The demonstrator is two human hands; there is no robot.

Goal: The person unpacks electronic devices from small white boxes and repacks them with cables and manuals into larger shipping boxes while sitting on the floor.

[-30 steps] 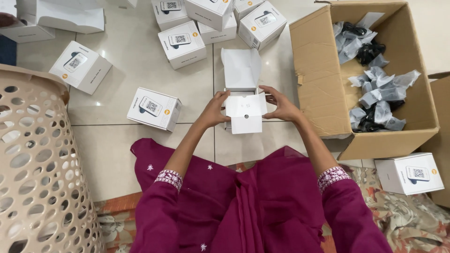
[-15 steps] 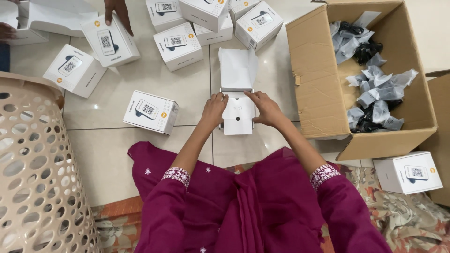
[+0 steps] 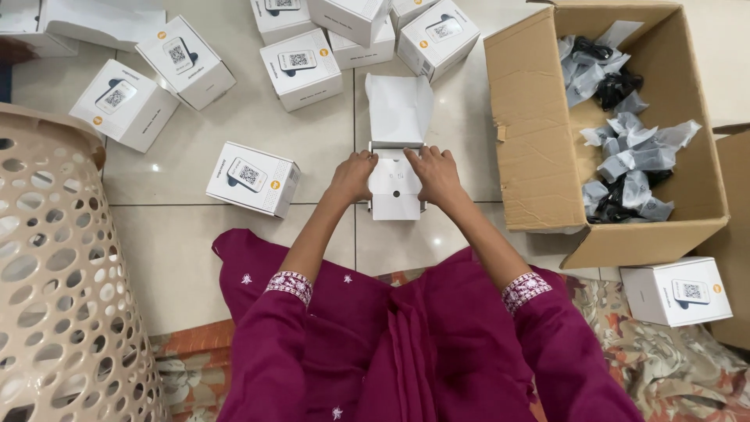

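Note:
A small white box [image 3: 394, 187] stands open on the tiled floor in front of me, its lid flap [image 3: 398, 109] raised toward the far side. My left hand [image 3: 353, 176] presses on the box's left side and my right hand [image 3: 434, 173] on its right, both fingers over a white insert with a small dark hole. A closed white box with a printed device picture [image 3: 253, 177] lies just left of my left hand.
Several more closed white boxes [image 3: 301, 69] lie across the far floor. A large open cardboard carton [image 3: 531, 141] at the right holds several grey-wrapped black items [image 3: 629, 168]. A beige perforated basket [image 3: 55, 273] stands at the left. Another white box [image 3: 678, 291] sits on patterned cloth at right.
The box has gone down from my hands onto the floor and both hands now press on it. Another person's hand at the far left has gone from view.

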